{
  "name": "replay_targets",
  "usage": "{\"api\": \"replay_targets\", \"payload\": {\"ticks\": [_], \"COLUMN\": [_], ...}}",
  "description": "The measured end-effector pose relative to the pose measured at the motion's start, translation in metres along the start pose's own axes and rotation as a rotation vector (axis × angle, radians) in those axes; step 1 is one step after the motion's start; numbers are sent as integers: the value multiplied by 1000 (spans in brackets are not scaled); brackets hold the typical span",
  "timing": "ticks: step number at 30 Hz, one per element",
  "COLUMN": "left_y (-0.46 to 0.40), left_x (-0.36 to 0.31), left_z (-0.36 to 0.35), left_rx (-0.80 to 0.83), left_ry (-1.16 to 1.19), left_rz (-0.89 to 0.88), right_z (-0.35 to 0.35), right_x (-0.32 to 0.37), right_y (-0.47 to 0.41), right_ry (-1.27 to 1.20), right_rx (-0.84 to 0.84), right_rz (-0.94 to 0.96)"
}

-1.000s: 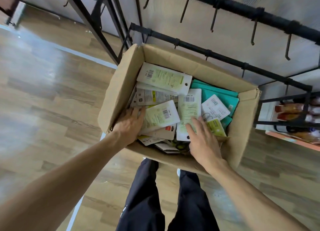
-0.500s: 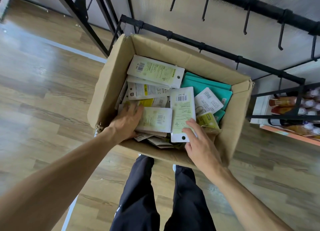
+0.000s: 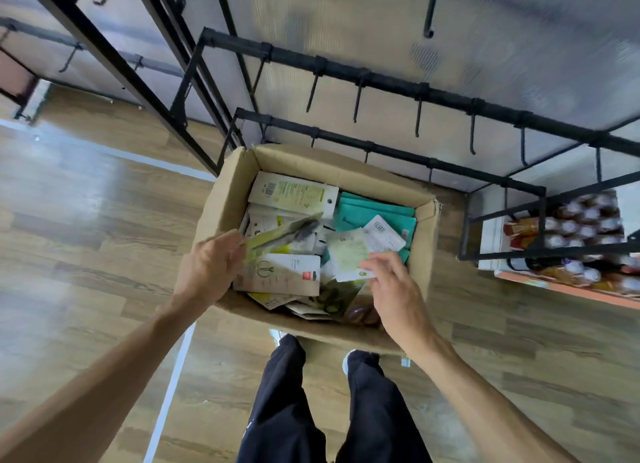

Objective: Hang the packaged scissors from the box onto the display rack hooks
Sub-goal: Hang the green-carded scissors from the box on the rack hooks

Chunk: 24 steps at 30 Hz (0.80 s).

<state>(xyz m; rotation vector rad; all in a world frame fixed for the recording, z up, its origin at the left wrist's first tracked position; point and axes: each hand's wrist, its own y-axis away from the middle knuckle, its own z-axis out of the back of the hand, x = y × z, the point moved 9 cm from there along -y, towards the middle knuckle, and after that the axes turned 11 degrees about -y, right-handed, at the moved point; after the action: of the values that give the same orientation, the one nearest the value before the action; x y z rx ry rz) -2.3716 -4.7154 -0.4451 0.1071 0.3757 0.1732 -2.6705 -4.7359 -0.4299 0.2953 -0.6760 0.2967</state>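
An open cardboard box [image 3: 225, 199] stands on the floor in front of me, filled with several packaged scissors on white, green and teal cards. My left hand [image 3: 207, 268] grips a yellow-green scissors package [image 3: 284, 235], tilted up over the box's left side and blurred. My right hand [image 3: 391, 289] pinches the lower edge of a white and pale-green scissors package [image 3: 348, 256] above the box's right side. The black display rack [image 3: 446, 95] rises behind the box, and its hooks [image 3: 356, 102] hang bare.
A brown card package with a scissors drawing [image 3: 277, 277] lies at the box's near left. Teal packages [image 3: 367, 211] fill the far right corner. A lower rack shelf with bottles [image 3: 571, 234] stands at the right. Wooden floor surrounds the box; my legs [image 3: 311, 410] are below it.
Both hands have lifted a package out of the pile: the left one tilted its yellow-green package upward, the right one raised its white-green package. The view has tilted up toward the rack.
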Motion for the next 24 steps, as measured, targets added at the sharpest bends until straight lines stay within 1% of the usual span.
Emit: {"api": "replay_targets", "payload": {"ticks": [3,6,8,11,12,14,16,18,22,24], "left_y": [1,0,0,8,13,29,47,58,52,44], "left_x": [-21,-24,-19,-4,-2,-6,-10,-7,5,10], "left_z": [42,56,45,2,-16,-43,-57,-68,-76,-83], "left_rx": [-105,-65,50,321,401,541,595,599,512,528], "left_ry": [-15,-39,-1,77,103,48,8,-40,-160,-248], "left_rz": [-21,2,86,317,341,278,228,186,131,109], "right_z": [41,78,95,102,102,98,92,83,68,62], "right_x": [14,21,24,18,15,11,9,9,14,16], "right_y": [-3,0,5,12,13,18,23,27,28,28], "right_ry": [-88,-159,-162,-187,-196,-203,-188,-183,-141,-119], "right_rx": [-116,-179,-191,-184,-182,-172,-158,-137,-141,-141], "right_rz": [1,-55,-66,-87,-91,-95,-88,-83,-49,-45]}}
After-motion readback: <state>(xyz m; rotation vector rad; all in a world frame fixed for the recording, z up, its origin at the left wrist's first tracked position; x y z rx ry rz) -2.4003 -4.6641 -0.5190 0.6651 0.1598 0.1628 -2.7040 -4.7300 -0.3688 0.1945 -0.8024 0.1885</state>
